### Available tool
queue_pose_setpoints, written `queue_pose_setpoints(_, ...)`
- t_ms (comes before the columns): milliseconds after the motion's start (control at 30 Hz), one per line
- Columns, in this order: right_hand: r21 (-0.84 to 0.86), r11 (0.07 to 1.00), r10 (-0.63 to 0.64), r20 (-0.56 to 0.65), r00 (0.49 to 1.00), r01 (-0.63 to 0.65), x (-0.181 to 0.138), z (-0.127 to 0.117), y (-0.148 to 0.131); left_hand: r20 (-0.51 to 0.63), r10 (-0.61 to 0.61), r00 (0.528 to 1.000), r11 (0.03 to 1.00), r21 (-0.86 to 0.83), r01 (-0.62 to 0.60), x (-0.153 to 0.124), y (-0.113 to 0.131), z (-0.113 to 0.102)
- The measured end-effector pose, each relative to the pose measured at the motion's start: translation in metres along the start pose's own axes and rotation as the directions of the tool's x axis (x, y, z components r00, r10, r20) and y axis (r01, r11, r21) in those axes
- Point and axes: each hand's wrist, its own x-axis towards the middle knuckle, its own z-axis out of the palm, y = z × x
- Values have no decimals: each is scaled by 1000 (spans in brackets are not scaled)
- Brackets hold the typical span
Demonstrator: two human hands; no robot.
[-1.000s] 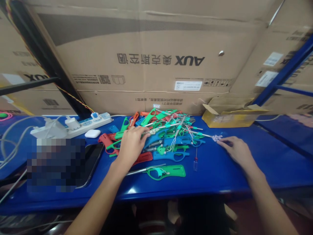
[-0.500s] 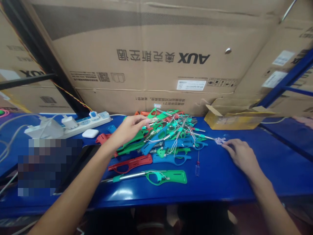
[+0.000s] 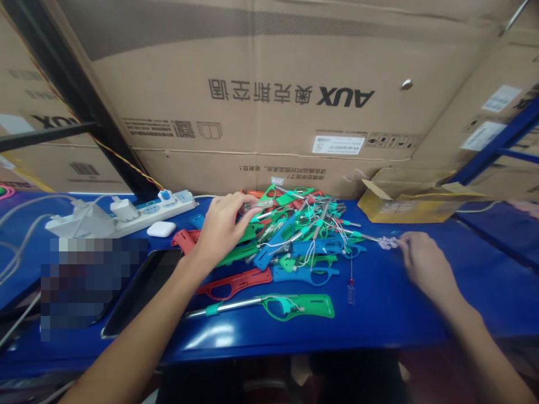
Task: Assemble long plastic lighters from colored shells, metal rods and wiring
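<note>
My left hand (image 3: 225, 221) is closed, with a small clear lighter part (image 3: 257, 206) pinched between thumb and fingers, just above the left side of a pile of lighter parts (image 3: 303, 224). My right hand (image 3: 427, 266) is bent on the right, fingertips pinched at the edge of a little heap of small pale pieces (image 3: 387, 242); whatever they grip is too small to make out. At the front lies a green lighter half (image 3: 311, 306) fitted with a metal tube and wires. Behind it are a red handle shell (image 3: 240, 282) and a blue handle shell (image 3: 303, 275).
A screwdriver (image 3: 351, 293) with a clear handle lies right of the shells. An opened carton (image 3: 406, 207) stands at the back right. On the left are a power strip (image 3: 154, 212) with plugs, a white case (image 3: 161, 229) and a black flat device (image 3: 141, 292). Cardboard (image 3: 269, 45) walls the back.
My left hand has kept the clear part, turning slightly over the pile. My right fingers have closed and curled at the pale pieces. The view has shifted slightly.
</note>
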Motion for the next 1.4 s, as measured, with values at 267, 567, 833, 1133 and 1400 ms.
queue_pose_setpoints(267, 326, 908, -211, -187, 959, 264, 63, 3, -126, -2, 110, 994, 992, -57, -110, -9, 14, 19)
queue_pose_setpoints(567, 554, 590, -527, -288, 800, 588, 49, 23, -194, -41, 159, 986, 977, -138, -163, -13, 23, 20)
queue_pose_setpoints(833, 853, 502, -243, -18, 970, 141, 34, 23, -190, -20, 191, 981, 964, -182, -192, -13, 25, 19)
queue_pose_setpoints(1133, 911, 412, -249, 104, 963, 8, 30, 22, -203, 159, 73, 985, 966, -258, -30, -24, 30, 24)
queue_pose_setpoints(1400, 948, 221, -245, 282, 928, -230, 31, 14, -204, 195, 128, 972, 966, -245, -78, -23, 34, 21)
